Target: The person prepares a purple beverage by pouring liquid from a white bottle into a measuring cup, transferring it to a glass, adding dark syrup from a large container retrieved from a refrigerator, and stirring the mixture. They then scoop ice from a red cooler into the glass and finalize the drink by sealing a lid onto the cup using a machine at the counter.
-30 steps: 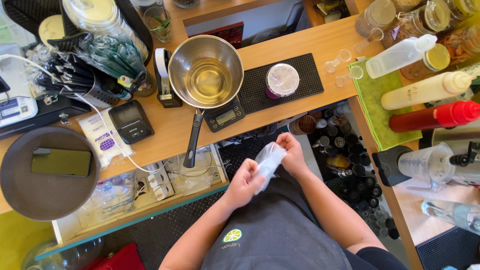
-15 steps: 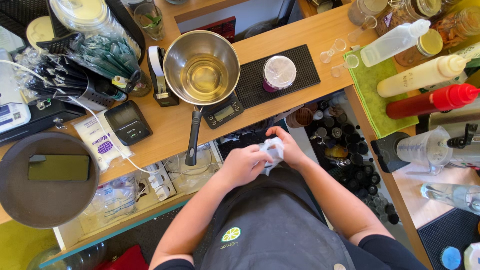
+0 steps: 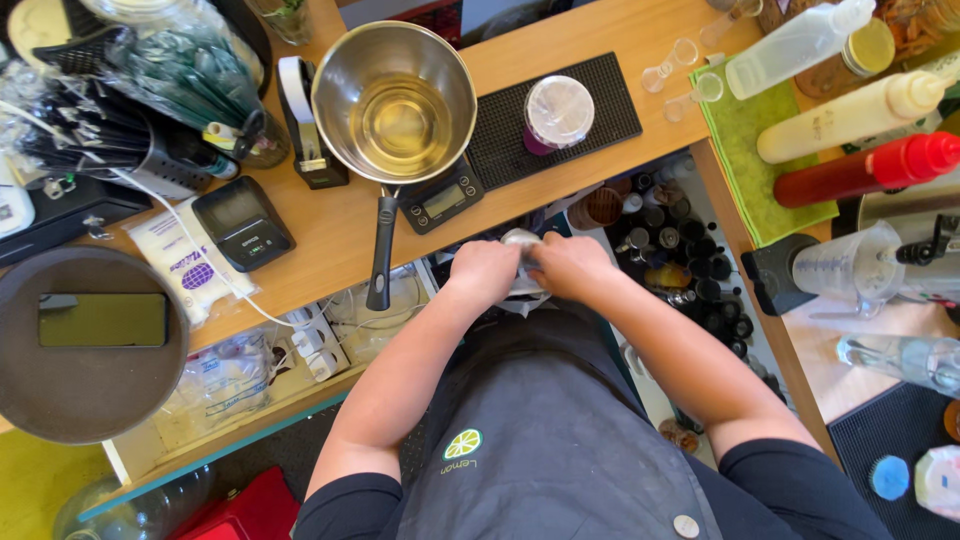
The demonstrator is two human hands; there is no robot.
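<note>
Both my hands meet in front of my apron, just below the wooden counter's edge. My left hand (image 3: 482, 273) and my right hand (image 3: 568, 266) are closed around a crumpled clear plastic bag (image 3: 521, 240), which shows between the knuckles and hangs a little below them. Straight above the hands, a steel saucepan (image 3: 393, 100) holding pale liquid rests on a small black digital scale (image 3: 441, 200). Its black handle (image 3: 381, 250) points back toward my left hand. A covered cup (image 3: 556, 112) stands on a black rubber mat (image 3: 605, 95).
A black tape dispenser (image 3: 308, 125), a card reader (image 3: 243, 222) and a round dark tray with a phone (image 3: 90, 340) lie to the left. Squeeze bottles, white (image 3: 850, 118) and red (image 3: 870, 170), lie on a green cloth at right. Jars fill a lower shelf (image 3: 670, 250).
My hands have risen toward the counter edge and closed together, and the plastic bag has been bunched up small between them. The camera view has shifted slightly.
</note>
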